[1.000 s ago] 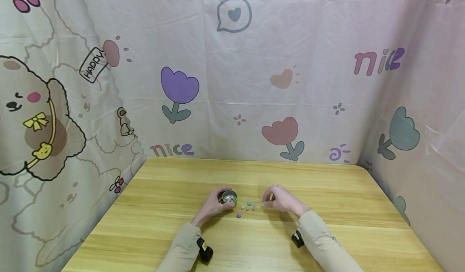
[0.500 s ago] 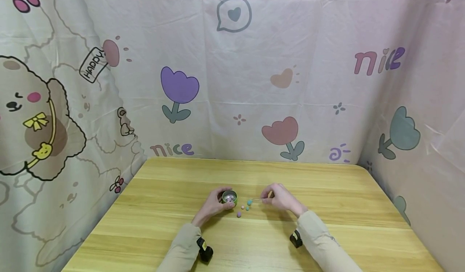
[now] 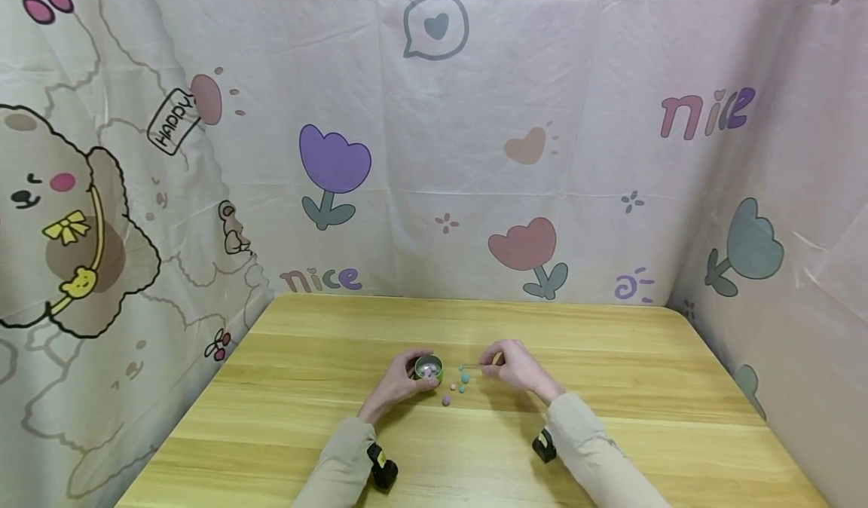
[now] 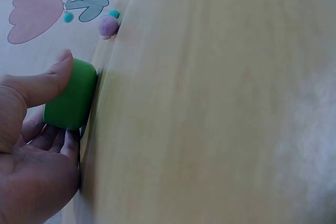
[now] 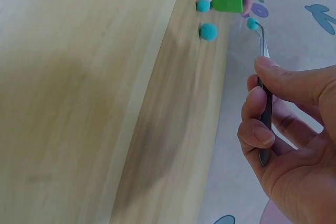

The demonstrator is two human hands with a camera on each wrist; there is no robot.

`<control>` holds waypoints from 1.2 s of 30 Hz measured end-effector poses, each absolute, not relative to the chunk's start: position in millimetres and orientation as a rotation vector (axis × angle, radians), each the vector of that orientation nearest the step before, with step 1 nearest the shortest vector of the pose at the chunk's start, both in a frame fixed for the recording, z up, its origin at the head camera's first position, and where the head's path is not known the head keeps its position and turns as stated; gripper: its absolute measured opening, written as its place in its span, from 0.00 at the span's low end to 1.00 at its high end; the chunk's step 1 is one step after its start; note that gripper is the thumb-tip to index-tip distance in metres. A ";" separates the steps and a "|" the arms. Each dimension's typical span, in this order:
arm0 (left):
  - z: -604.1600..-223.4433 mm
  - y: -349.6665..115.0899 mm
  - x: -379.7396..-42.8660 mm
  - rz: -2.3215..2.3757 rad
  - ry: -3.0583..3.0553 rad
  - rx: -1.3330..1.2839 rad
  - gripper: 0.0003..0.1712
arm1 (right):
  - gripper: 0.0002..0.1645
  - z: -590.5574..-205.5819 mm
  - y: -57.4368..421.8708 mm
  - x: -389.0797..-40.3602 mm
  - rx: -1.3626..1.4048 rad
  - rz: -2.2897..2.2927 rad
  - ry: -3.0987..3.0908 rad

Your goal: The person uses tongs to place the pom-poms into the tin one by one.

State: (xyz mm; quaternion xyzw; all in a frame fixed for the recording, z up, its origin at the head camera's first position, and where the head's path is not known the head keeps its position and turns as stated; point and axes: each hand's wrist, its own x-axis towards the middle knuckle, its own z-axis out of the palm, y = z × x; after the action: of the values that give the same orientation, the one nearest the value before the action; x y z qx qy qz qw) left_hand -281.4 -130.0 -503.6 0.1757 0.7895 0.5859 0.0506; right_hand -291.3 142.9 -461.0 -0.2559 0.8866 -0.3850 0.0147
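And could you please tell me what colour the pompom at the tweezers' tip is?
That pompom is turquoise, clearest in the right wrist view.

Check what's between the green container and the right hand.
Tweezers holding a teal pom-pom, in head and right wrist views; loose pom-poms also, in the head view.

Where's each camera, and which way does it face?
Head: worn there, facing forward, down at the table; left hand, right hand, sleeves show.
Left wrist: worn there, facing the container; left hand, part of right hand.
Right wrist: worn there, facing the tweezers; right hand, part of left hand.
Wrist views share container and held ball.
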 end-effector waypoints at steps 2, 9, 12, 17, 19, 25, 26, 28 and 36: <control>-503.3 -130.7 -281.5 1.782 2.403 0.544 0.36 | 0.06 -460.7 139.8 -291.1 -0.785 -1.211 2.758; -503.5 -131.1 -281.8 1.798 2.387 0.546 0.37 | 0.06 -460.6 128.1 -291.3 -0.776 -1.212 2.787; -503.4 -131.0 -281.9 1.800 2.388 0.542 0.37 | 0.06 -459.6 122.3 -291.5 -0.791 -1.225 2.787; -503.1 -130.5 -281.5 1.807 2.387 0.534 0.37 | 0.06 -458.2 112.6 -292.2 -0.816 -1.226 2.789; -503.1 -130.4 -281.5 1.810 2.385 0.533 0.37 | 0.06 -458.0 109.3 -293.1 -0.823 -1.220 2.794; -503.6 -130.6 -282.1 1.797 2.394 0.537 0.37 | 0.05 -456.2 100.6 -294.2 -0.797 -1.218 2.792; -503.6 -130.6 -282.0 1.796 2.395 0.537 0.37 | 0.05 -455.8 99.3 -294.0 -0.792 -1.219 2.791; -503.5 -130.4 -281.9 1.795 2.398 0.532 0.37 | 0.05 -455.4 97.0 -294.3 -0.789 -1.225 2.780; -503.4 -130.1 -281.9 1.803 2.389 0.529 0.36 | 0.05 -455.3 90.1 -296.5 -0.799 -1.223 2.786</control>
State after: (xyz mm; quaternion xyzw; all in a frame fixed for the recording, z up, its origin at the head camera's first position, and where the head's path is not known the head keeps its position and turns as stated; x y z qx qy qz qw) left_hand -281.9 -130.1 -503.4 0.1738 0.7850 0.5925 0.0509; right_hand -296.5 90.1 -455.3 -0.2541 0.8856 -0.3888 -0.0021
